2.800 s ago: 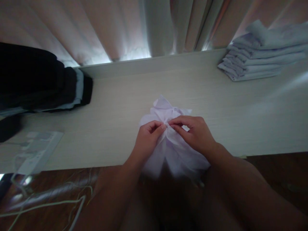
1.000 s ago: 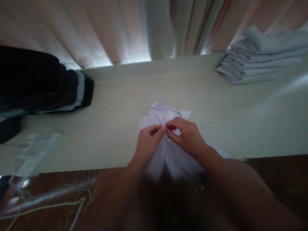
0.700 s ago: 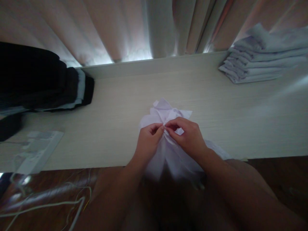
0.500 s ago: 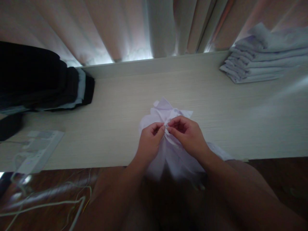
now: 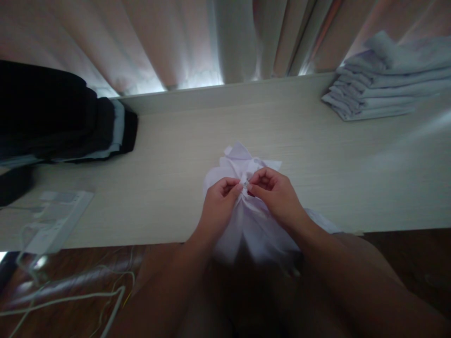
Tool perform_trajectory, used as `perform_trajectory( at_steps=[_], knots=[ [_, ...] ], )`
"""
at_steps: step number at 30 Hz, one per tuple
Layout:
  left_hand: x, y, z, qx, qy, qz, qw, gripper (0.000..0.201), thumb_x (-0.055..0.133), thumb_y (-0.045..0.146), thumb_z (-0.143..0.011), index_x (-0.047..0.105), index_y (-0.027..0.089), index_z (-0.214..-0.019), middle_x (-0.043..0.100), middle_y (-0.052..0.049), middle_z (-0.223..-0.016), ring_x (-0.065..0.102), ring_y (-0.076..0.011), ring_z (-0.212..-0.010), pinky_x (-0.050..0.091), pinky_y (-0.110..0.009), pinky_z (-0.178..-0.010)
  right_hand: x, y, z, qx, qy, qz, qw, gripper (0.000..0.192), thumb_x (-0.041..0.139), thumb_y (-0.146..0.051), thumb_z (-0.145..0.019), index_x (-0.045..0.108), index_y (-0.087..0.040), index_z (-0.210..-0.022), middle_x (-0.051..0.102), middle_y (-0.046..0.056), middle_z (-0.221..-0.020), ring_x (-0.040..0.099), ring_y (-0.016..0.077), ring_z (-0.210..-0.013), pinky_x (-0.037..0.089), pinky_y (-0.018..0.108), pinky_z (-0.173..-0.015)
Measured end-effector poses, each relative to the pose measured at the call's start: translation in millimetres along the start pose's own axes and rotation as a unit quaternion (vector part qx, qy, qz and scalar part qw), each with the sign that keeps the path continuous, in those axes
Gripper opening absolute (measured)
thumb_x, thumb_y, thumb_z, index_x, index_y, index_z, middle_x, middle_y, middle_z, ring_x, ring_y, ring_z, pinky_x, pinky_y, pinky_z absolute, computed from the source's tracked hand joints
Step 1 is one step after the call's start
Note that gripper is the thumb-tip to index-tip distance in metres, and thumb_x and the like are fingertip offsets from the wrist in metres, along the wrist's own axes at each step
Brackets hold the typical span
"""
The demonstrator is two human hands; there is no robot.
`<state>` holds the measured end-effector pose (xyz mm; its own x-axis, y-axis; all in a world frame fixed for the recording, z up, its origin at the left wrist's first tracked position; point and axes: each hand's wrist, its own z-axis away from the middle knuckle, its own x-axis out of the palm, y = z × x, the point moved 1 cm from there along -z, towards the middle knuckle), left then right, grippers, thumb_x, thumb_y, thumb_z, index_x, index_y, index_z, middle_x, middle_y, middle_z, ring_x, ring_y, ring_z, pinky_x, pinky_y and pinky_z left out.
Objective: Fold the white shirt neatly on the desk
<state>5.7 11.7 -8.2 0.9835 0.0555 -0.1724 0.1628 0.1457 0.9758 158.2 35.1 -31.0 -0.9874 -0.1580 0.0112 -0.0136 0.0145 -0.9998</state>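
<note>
A crumpled white garment [image 5: 243, 164] lies on the pale wooden table [image 5: 317, 159] and hangs over its near edge toward me. My left hand [image 5: 218, 204] and my right hand [image 5: 276, 197] meet over its middle. Both pinch the fabric between thumb and fingertips, almost touching each other. A small pale spot, maybe a button, shows between the fingertips. The lower part of the garment is hidden behind my forearms.
A stack of folded white cloths [image 5: 384, 80] sits at the far right of the table. Dark folded clothing [image 5: 59, 122] is piled at the far left. A white power strip [image 5: 52, 220] with cables lies at the left edge. Curtains [image 5: 197, 42] hang behind.
My right-hand fingers have curled in tighter and shifted slightly left toward my left hand. The garment and my left hand have stayed in place.
</note>
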Motion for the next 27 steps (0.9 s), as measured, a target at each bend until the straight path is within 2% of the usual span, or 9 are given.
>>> perform_trajectory(
  at_steps=[3,10,19,23,27],
  knots=[
    [1.2,-1.4,0.3,-0.015,-0.002,0.01,1.0,0.011,0.065,0.024,-0.084,0.071,0.015,-0.084,0.073,-0.005,-0.082,0.064,-0.018,-0.076,0.05,-0.027,-0.07,-0.6,-2.0,0.2,-0.005,-0.009,-0.005,1.0,0.016,0.072,-0.019,-0.075,0.056,-0.02,-0.08,0.06,-0.002,-0.077,0.059,0.013,-0.071,0.05,0.028,-0.068],
    [-5.7,-10.5,-5.6,-0.003,-0.069,0.022,0.997,0.013,0.066,0.028,-0.082,0.071,0.016,-0.084,0.07,-0.004,-0.082,0.063,-0.0181,-0.079,0.048,-0.026,-0.07,0.2,-6.2,1.1,0.019,-0.064,-0.048,0.997,0.02,0.07,-0.014,-0.073,0.053,-0.021,-0.081,0.057,-0.004,-0.077,0.057,0.0109,-0.065,0.047,0.026,-0.062],
    [-9.3,-4.3,-5.3,0.047,-0.027,-0.053,0.997,0.011,0.067,0.024,-0.081,0.075,0.017,-0.079,0.074,-0.004,-0.078,0.065,-0.0187,-0.075,0.05,-0.028,-0.07,-2.4,-9.1,-0.2,0.017,-0.079,-0.026,0.996,0.018,0.072,-0.019,-0.075,0.055,-0.021,-0.081,0.058,-0.004,-0.073,0.059,0.012,-0.065,0.047,0.027,-0.062],
    [-7.6,-1.8,-2.2,0.067,-0.03,-0.071,0.995,0.014,0.064,0.026,-0.084,0.076,0.018,-0.082,0.075,-0.004,-0.081,0.067,-0.0191,-0.075,0.051,-0.028,-0.069,-2.6,-10.6,-0.3,0.031,-0.062,-0.026,0.997,0.018,0.069,-0.015,-0.071,0.054,-0.02,-0.079,0.058,-0.004,-0.07,0.058,0.0122,-0.062,0.046,0.027,-0.059],
    [-8.0,-0.2,-1.4,0.067,-0.036,-0.058,0.995,0.011,0.069,0.026,-0.081,0.076,0.017,-0.084,0.077,-0.005,-0.083,0.069,-0.0197,-0.077,0.053,-0.028,-0.071,-3.6,-10.3,-0.9,0.025,-0.05,-0.019,0.998,0.018,0.068,-0.013,-0.071,0.054,-0.02,-0.079,0.059,-0.004,-0.068,0.058,0.0124,-0.061,0.045,0.026,-0.057]
  ],
)
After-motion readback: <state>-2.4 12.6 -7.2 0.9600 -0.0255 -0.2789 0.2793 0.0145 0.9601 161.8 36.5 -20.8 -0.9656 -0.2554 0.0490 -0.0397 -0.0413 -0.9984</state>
